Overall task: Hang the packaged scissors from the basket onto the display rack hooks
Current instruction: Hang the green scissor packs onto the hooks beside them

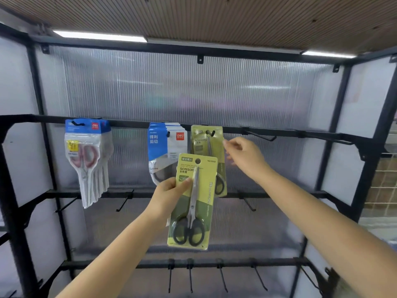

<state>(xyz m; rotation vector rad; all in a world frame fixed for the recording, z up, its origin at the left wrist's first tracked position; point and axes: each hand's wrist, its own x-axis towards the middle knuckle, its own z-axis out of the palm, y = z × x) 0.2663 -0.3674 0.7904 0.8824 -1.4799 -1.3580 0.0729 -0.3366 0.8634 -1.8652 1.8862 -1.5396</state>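
My left hand (169,193) grips a yellow-green packaged pair of black-handled scissors (193,203) by its left edge, holding it upright in front of the rack. A matching green pack (207,145) hangs on a hook (211,132) of the upper rail (129,123), partly hidden behind the held pack. My right hand (245,157) is just right of that hanging pack, fingers loosely spread and holding nothing. No basket is in view.
Blue-and-white scissor packs (165,145) hang left of the green one, and several white packs with red handles (88,155) hang further left. A bare hook (260,135) juts out on the right. Lower rails (279,193) carry bare hooks (124,201).
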